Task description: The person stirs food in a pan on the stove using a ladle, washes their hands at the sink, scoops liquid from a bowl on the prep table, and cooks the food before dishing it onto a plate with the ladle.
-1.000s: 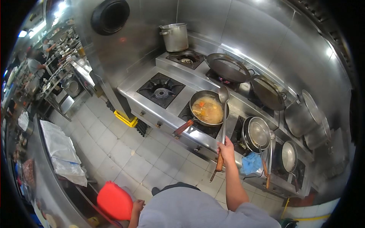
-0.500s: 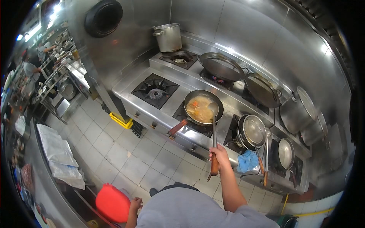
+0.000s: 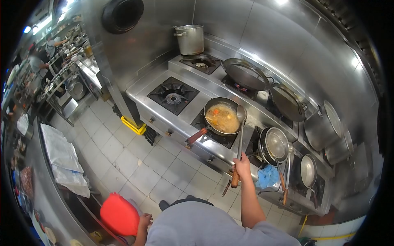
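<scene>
1. Steel stove (image 3: 135, 93): back row, one tall pot (image 3: 191, 41), two wide pans (image 3: 246, 76).
2. One frying pan (image 3: 215, 101) on a front burner (image 3: 222, 140), one ladle (image 3: 241, 112) at its right rim.
3. Right hand (image 3: 242, 166) clamped on the ladle; left hand (image 3: 145, 221), well apart, near one red object (image 3: 120, 214), closure unclear.

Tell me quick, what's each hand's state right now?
Left hand: nothing visible in it; open or closed, can't tell.
Right hand: closed, holding the ladle.

Pans (image 3: 221, 101) on steel stove (image 3: 191, 109)
</scene>
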{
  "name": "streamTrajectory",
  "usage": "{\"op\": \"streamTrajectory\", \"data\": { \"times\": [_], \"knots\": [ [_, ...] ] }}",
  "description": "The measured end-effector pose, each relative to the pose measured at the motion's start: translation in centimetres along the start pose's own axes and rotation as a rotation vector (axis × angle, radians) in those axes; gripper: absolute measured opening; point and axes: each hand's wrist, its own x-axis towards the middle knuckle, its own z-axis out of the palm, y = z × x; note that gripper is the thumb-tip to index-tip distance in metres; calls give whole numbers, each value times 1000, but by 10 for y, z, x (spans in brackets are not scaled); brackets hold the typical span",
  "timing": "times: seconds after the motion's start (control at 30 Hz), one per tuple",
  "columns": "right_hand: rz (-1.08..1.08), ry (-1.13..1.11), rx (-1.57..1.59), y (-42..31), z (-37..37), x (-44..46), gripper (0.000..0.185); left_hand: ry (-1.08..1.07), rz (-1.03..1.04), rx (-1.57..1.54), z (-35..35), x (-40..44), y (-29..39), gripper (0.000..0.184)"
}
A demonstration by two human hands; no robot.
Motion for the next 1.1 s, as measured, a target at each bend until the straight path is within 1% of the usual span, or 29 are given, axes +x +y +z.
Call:
{"op": "streamTrajectory", "data": {
  "times": [0.03,0.1,0.2,0.37,0.43,0.53,0.6,0.63,0.7,0.73,0.8,0.83,0.9,0.93,1.0,1.03,1.1],
  "knots": [
    [0,-1,-2,0,-2,1,67,-12,0,6,0,0,0,36],
    [27,-74,35,1,-4,3,68,-25,8,-5,2,11,-11,36],
    [26,-28,22,3,0,1,68,-39,25,-10,4,18,-18,37],
    [17,-56,22,1,-1,-2,69,-8,9,44,2,11,-5,38],
    [14,-57,28,0,-1,-2,68,-33,11,-16,1,17,-9,38],
    [15,-22,63,-7,1,-8,64,-20,-1,-2,-1,13,-2,38],
    [0,-29,64,-9,1,-9,47,-19,-4,-8,-1,15,-3,38],
    [0,-28,64,-8,1,-8,47,-19,-7,-14,0,16,-4,38],
    [6,-48,68,-5,0,-6,32,-28,-1,-8,-1,16,-3,39],
    [7,-47,68,-4,-1,-5,32,-37,6,-2,-1,17,-2,39],
    [13,-85,81,-4,-1,-5,20,-33,3,11,-1,15,2,39],
    [13,-85,82,-5,-1,-5,20,-30,-1,23,-2,13,4,40],
    [25,-93,97,-6,0,-5,30,-27,4,25,-1,17,3,40],
    [25,-94,97,-7,0,-5,30,-24,8,27,-2,18,2,41],
    [53,-62,136,-11,1,-8,45,-18,7,31,0,17,5,40],
    [53,-64,138,-12,1,-9,45,-13,7,36,-1,16,7,40],
    [61,-39,153,-13,1,-9,25,-23,6,32,0,20,3,40]
  ]
}}
